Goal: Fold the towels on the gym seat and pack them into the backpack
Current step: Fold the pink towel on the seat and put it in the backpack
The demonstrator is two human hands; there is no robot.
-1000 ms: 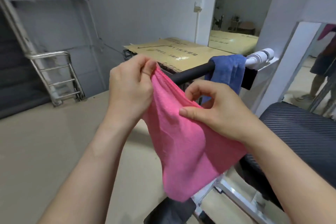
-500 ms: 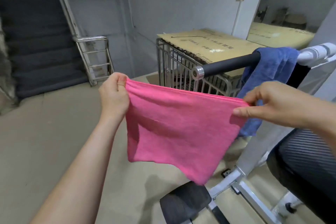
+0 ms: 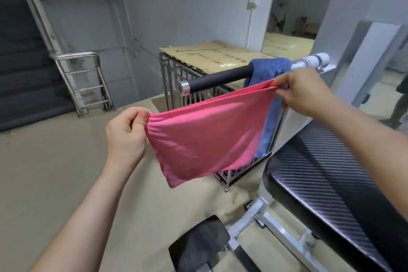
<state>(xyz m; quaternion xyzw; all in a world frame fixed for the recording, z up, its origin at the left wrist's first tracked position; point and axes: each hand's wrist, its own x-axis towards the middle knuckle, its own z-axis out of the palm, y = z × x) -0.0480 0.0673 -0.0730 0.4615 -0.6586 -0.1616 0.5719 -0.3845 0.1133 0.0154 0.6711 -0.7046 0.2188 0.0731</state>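
We observe the left hand (image 3: 127,133) and right hand (image 3: 303,93) each pinching an upper corner of the pink towel (image 3: 207,137), stretched taut; a blue towel (image 3: 268,88) drapes the padded bar (image 3: 220,78).

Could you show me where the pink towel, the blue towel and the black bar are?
Pink cloth towel (image 3: 209,134): head view, middle of the hanging cloth.
Blue cloth towel (image 3: 269,68): head view, the part draped over the bar.
Black foam-covered bar (image 3: 220,78): head view, middle of its grip.
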